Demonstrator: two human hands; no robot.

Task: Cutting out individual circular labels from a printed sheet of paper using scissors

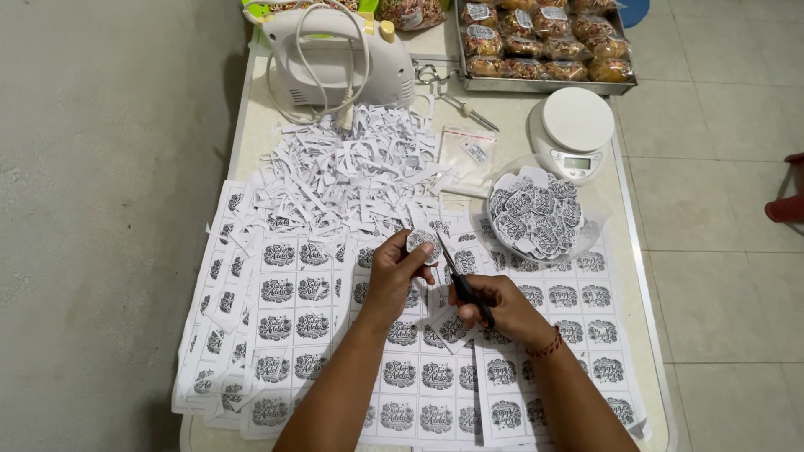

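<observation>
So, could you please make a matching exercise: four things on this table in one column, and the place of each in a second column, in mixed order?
Things:
1. scissors
2. round cut label
3. white kitchen scale
4. heap of paper scraps

Places:
A. far right side of the table, in front of the metal tray
B. in the right hand
C. middle of the table, in front of the white hand mixer
D. between the fingers of the left hand

Pairs: 1-B, 2-D, 3-A, 4-C
</observation>
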